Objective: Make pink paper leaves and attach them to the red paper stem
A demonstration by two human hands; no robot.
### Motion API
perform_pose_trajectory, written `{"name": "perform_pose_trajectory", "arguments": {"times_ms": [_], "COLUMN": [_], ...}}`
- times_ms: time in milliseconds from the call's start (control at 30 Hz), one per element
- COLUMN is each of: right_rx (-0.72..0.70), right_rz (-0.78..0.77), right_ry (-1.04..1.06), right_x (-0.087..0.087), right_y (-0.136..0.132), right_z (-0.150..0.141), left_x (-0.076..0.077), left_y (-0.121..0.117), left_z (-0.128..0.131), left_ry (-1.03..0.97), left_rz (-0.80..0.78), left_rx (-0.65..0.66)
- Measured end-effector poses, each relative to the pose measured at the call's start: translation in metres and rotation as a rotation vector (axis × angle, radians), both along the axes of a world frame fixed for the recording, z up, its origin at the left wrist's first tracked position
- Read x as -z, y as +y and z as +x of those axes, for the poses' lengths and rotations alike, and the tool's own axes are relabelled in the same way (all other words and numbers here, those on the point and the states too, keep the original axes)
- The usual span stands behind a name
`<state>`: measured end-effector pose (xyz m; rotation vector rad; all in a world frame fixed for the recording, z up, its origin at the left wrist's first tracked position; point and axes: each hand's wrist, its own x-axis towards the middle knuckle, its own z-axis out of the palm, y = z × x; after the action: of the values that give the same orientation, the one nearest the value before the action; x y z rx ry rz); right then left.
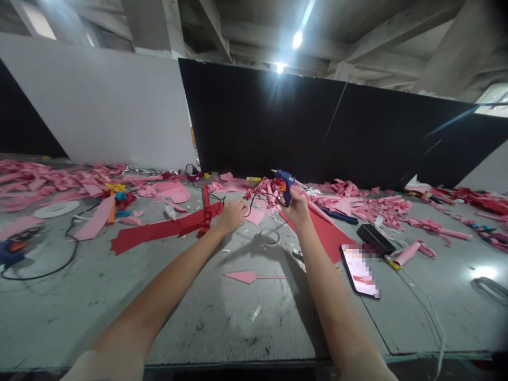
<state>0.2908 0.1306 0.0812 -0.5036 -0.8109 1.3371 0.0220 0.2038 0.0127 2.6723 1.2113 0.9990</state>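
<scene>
1. Right hand (296, 207) is closed around the grip of a blue glue gun (284, 183), held up over the far middle of the grey table (206, 317), nozzle pointing left.
2. Left hand (232, 214) rests on the table with fingers curled; can't tell if it holds anything. It sits just beside the red paper sheet (162, 229).
3. A black cord (260, 198) runs between the two hands.
4. Phone (359, 270) lies right of the right forearm, and a pink paper arrow (248, 276) lies between the forearms.
</scene>
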Motion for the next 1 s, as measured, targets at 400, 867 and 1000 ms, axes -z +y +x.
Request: {"name": "perform_pose_trajectory", "arguments": {"times_ms": [400,867,1000], "right_rx": [0.156,0.028,-0.061], "right_rz": [0.113,0.303,0.306], "right_ry": [0.018,0.017,-0.035], "right_x": [-0.049,-0.090,-0.090], "right_y": [-0.032,-0.076,-0.081], "right_z": [-0.020,-0.035,-0.051], "left_x": [0.021,0.015,0.031], "left_y": [-0.006,-0.065,-0.091], "left_z": [0.020,-0.083,-0.088], "left_ry": [-0.015,-0.180,-0.159], "left_rz": [-0.154,-0.202,-0.170], "left_rx": [0.046,0.160,0.169]}}
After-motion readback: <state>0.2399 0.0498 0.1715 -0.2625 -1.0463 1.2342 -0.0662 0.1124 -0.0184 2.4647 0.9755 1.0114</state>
